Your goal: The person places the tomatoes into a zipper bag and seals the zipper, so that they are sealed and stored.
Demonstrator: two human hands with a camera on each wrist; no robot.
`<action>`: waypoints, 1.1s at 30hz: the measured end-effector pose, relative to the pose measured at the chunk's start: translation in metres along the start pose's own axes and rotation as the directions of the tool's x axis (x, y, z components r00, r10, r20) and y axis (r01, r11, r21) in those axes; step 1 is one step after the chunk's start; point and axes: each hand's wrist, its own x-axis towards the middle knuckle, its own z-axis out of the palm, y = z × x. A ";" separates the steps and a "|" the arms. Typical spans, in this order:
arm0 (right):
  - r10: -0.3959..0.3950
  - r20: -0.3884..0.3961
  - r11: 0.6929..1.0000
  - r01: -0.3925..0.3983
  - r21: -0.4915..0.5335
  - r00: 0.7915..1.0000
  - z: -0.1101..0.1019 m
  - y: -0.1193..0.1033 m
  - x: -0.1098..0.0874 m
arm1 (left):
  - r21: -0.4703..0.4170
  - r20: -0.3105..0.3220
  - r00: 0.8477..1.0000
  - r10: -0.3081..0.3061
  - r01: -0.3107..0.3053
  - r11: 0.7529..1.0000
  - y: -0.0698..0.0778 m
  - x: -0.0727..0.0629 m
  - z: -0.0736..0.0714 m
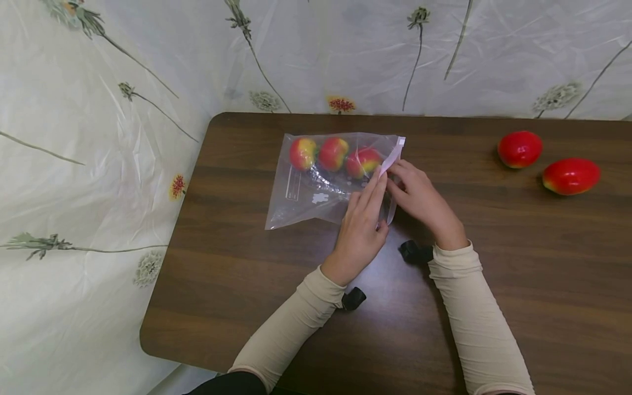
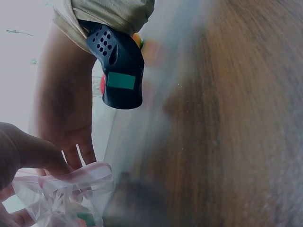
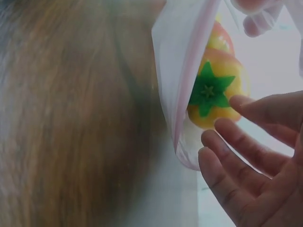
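A clear zip bag (image 1: 306, 203) with a pale pink strip along its mouth lies on the table. Inside it, along the far side, are three red-and-yellow artificial tomatoes (image 1: 333, 153). My left hand (image 1: 359, 236) holds the bag's mouth edge, its long fingers lying over the strip. At the mouth's right side is my right hand (image 1: 422, 200). In the right wrist view its fingers (image 3: 241, 163) are apart and loosely bent beside a tomato (image 3: 225, 106) with a green star-shaped calyx. Whether the thumb touches that tomato I cannot tell.
Two more red tomatoes (image 1: 520, 149) (image 1: 571, 176) lie on the right of the brown wooden table (image 1: 543, 274). A flowered plastic sheet (image 1: 345, 55) hangs behind the table and along its left. Black wrist devices (image 1: 354, 299) stick out near both sleeves.
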 end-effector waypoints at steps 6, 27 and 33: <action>-0.015 0.007 1.000 0.015 -0.005 1.000 -0.003 0.001 -0.003 | -0.012 0.006 1.000 -0.003 0.003 1.000 0.000 0.000 -0.001; 0.017 -0.055 1.000 -0.017 -0.004 0.998 -0.021 0.009 -0.024 | -0.017 -0.005 1.000 -0.012 0.012 1.000 0.000 -0.001 0.000; 0.028 -0.089 0.999 -0.032 -0.040 0.996 -0.031 0.015 -0.033 | -0.041 0.007 1.000 -0.021 0.021 0.999 0.001 -0.001 0.000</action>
